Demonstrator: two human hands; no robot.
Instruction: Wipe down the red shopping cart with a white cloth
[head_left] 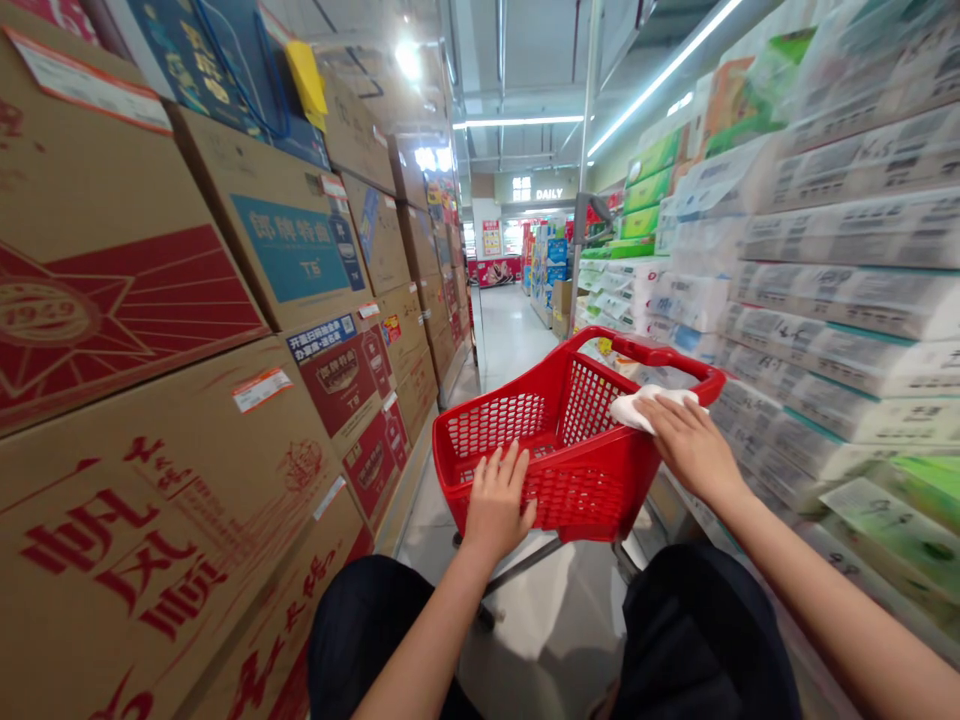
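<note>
A red plastic shopping basket (pixel 517 425) on a wheeled frame stands in the aisle in front of me. My left hand (pixel 498 505) grips its near rim, fingers curled over the edge. My right hand (pixel 690 440) presses a white cloth (pixel 637 405) against the basket's right rim, just below the red handle (pixel 645 352). The fingers lie flat over the cloth. The basket looks empty inside.
Stacked brown cardboard cartons (pixel 150 400) with red print wall the left side. Shelves of white wrapped paper packs (pixel 832 300) line the right. The light floor of the aisle (pixel 517 330) runs ahead to a far "DAILY" sign. My dark-trousered knees (pixel 375 630) are low in view.
</note>
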